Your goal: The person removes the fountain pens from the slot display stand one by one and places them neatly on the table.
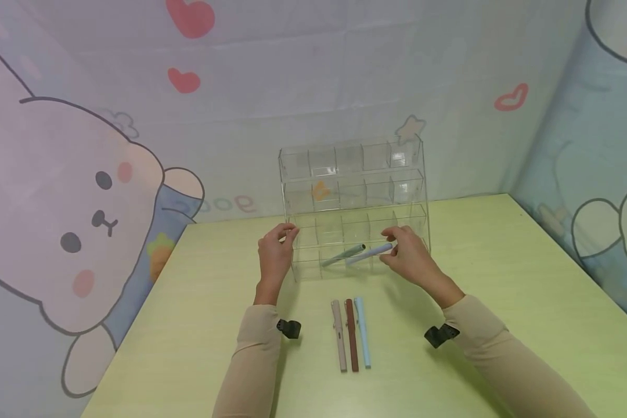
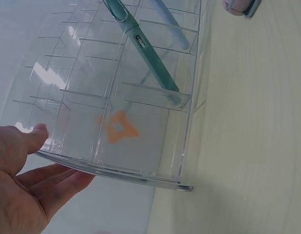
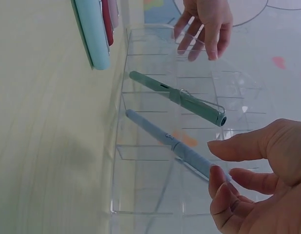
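Note:
A clear acrylic tiered rack [image 1: 356,180] stands on the table. My left hand [image 1: 275,255] holds the rack's left side wall, thumb on one side and fingers on the other. In the lowest tier a green pen [image 1: 343,255] and a lavender-blue pen [image 1: 368,254] lean in separate compartments, their tops tilted to the right. My right hand [image 1: 411,258] is at the top end of the lavender-blue pen. In the right wrist view, fingertips [image 3: 218,183] touch that end, while the thumb stands apart from it.
Three pens lie side by side on the table before the rack: a greyish-pink pen [image 1: 339,337], a brown-red pen [image 1: 352,337] and a light blue pen [image 1: 363,334]. A printed cloth [image 1: 313,75] hangs right behind the rack.

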A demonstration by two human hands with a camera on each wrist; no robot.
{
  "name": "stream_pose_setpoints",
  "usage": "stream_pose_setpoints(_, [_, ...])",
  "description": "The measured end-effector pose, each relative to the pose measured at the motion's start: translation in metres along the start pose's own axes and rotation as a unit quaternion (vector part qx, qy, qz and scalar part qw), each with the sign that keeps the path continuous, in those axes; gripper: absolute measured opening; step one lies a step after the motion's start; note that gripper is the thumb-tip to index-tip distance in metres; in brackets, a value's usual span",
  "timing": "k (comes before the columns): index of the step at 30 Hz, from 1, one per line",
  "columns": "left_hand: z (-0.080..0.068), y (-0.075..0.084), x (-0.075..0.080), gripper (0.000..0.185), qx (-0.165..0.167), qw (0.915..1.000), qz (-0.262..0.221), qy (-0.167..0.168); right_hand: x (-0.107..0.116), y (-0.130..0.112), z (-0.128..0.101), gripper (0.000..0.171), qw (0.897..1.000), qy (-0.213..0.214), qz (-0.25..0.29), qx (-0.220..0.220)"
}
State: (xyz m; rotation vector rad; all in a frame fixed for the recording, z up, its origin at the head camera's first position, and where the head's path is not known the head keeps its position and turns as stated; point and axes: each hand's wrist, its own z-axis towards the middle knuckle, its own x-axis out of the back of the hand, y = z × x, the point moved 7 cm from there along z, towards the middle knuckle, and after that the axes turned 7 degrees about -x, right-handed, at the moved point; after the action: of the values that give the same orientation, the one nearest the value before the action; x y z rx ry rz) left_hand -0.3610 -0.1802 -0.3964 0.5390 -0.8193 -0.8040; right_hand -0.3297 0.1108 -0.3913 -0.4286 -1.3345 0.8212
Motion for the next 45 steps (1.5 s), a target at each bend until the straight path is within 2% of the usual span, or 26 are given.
stream_pose_setpoints(7, [-0.001, 0.0, 0.0, 0.021, 0.0, 1.0, 0.006, 0.003, -0.006, 0.002, 0.005, 0.039, 1.0, 0.005, 0.003, 0.014])
stream_pose_setpoints(13, [-0.001, 0.0, 0.0, 0.02, -0.002, 1.0, 0.003, 0.004, -0.009, 0.003, 0.008, 0.033, 0.999, 0.033, 0.023, 0.01])
stream_pose_setpoints(24, [0.001, 0.002, 0.0, 0.022, -0.011, 0.9999, -0.004, 0.001, -0.006, -0.001, 0.014, 0.028, 0.996, 0.084, 0.014, 0.025])
stream_pose_setpoints(27, [0.001, 0.002, 0.0, 0.022, -0.012, 0.9999, -0.005, 0.001, -0.006, -0.003, 0.017, 0.03, 0.993, 0.101, 0.039, 0.037])
stream_pose_setpoints(30, [0.001, 0.002, 0.0, 0.02, -0.014, 0.9999, -0.004, 0.003, -0.006, -0.003, 0.02, 0.035, 0.99, 0.109, 0.089, 0.034])
stream_pose_setpoints(33, [0.001, 0.003, 0.001, 0.019, -0.015, 0.9999, -0.005, 0.004, -0.011, 0.001, 0.023, 0.039, 0.985, 0.097, 0.142, 0.003])
stream_pose_setpoints(38, [0.001, 0.002, 0.0, 0.021, -0.012, 0.9999, 0.0, 0.001, -0.02, 0.012, 0.025, 0.043, 0.975, 0.073, 0.202, -0.052])
stream_pose_setpoints(41, [0.0, 0.002, 0.0, 0.022, -0.009, 0.9999, 0.004, 0.0, -0.023, 0.015, 0.026, 0.041, 0.969, 0.066, 0.228, -0.068])
stream_pose_setpoints(45, [0.0, 0.002, 0.001, 0.022, -0.006, 1.0, 0.004, 0.003, -0.025, 0.014, 0.025, 0.032, 0.966, 0.06, 0.241, -0.07])
